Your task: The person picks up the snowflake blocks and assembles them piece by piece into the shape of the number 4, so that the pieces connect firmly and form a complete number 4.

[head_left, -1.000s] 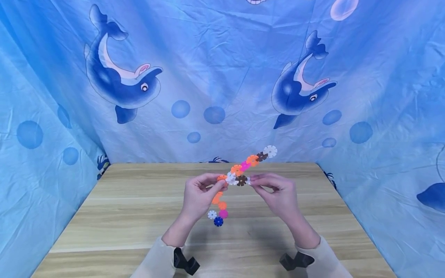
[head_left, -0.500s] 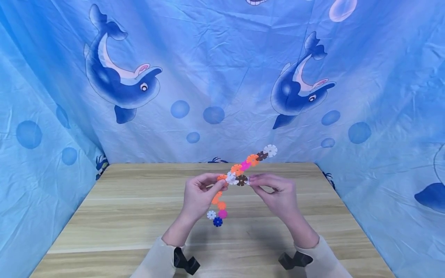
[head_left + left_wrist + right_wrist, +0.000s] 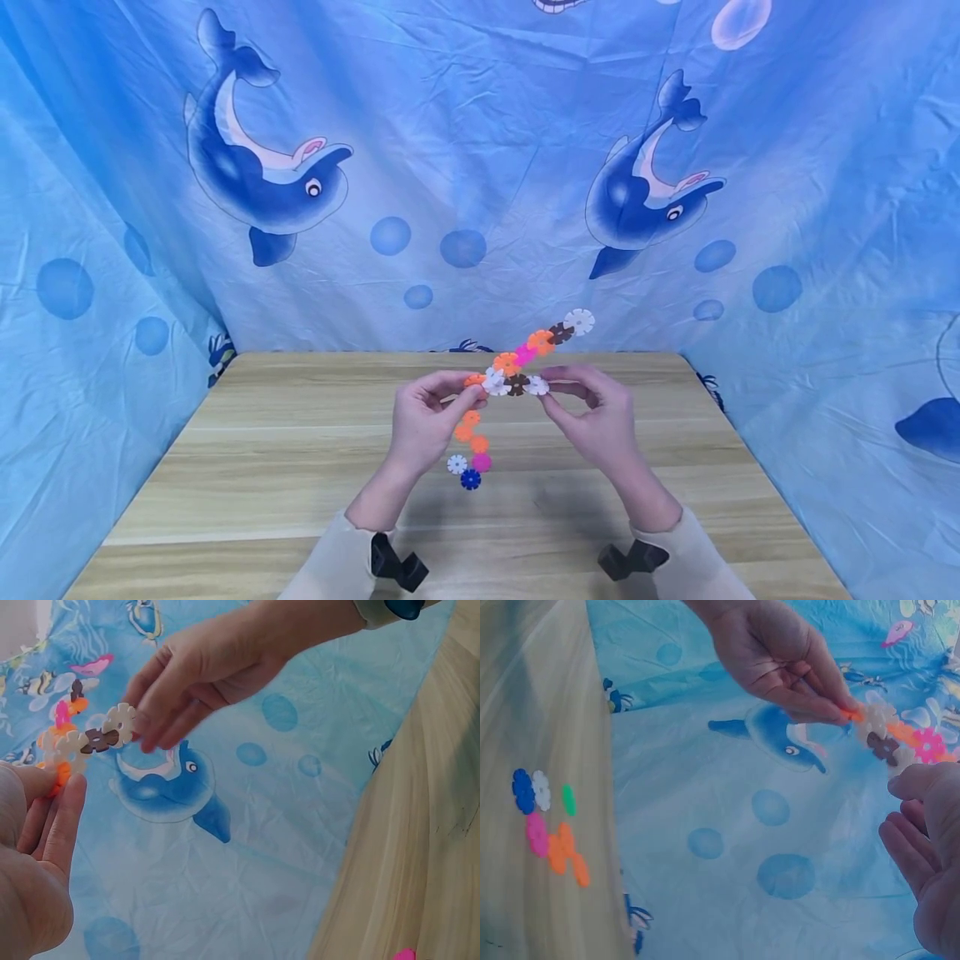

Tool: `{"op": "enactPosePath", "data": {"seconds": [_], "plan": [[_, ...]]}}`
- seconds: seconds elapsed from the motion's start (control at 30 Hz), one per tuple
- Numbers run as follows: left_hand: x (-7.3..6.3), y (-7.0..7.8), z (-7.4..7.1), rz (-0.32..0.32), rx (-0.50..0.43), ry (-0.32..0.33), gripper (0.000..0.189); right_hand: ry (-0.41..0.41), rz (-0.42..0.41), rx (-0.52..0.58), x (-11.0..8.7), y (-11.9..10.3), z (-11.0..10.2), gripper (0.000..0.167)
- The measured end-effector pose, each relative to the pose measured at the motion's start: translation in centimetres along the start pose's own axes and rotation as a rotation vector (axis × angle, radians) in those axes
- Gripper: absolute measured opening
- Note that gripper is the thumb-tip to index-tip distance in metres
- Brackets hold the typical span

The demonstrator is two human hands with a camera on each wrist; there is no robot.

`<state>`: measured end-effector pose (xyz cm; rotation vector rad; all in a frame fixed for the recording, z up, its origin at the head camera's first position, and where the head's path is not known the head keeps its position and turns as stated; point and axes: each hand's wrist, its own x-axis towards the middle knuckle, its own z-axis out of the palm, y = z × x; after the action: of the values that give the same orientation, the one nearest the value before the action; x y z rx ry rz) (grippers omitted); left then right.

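In the head view my left hand (image 3: 423, 417) pinches an orange snowflake disc (image 3: 474, 380) at the end of a joined chain of notched plastic discs, held above the table. From there one arm runs through a white disc (image 3: 495, 382) and a brown disc (image 3: 517, 384) to an end white disc (image 3: 537, 385). A second arm slants up and away through orange, pink and brown discs to a far white disc (image 3: 580, 322). My right hand (image 3: 592, 417) is beside the end white disc, thumb and index finger parted; its thumb (image 3: 907, 782) looks close against that disc.
On the wooden table (image 3: 300, 467) lie loose discs: several orange ones (image 3: 479, 444), a pink disc (image 3: 482, 462), a white disc (image 3: 457, 464) and a blue disc (image 3: 470, 479). A green disc (image 3: 569, 800) shows in the right wrist view. Dolphin-print cloth (image 3: 480, 167) encloses the table.
My right thumb and index finger have spread off the end white disc, which now shows whole. The chain and my left hand have shifted slightly left and up.
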<state>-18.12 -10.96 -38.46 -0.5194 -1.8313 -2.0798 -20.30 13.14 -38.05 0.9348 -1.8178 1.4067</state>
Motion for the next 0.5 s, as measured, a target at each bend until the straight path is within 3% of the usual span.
{"op": "enactPosePath", "data": {"seconds": [0.2, 0.5], "plan": [[0.1, 0.2, 0.0, 0.005, -0.012, 0.004, 0.018, -0.042, 0.087, -0.035, -1.0, 2.0, 0.8, 0.029], [0.3, 0.4, 0.1, -0.006, -0.012, 0.004, 0.019, -0.301, 0.267, -0.13, -3.7, 3.4, 3.0, 0.02]]}}
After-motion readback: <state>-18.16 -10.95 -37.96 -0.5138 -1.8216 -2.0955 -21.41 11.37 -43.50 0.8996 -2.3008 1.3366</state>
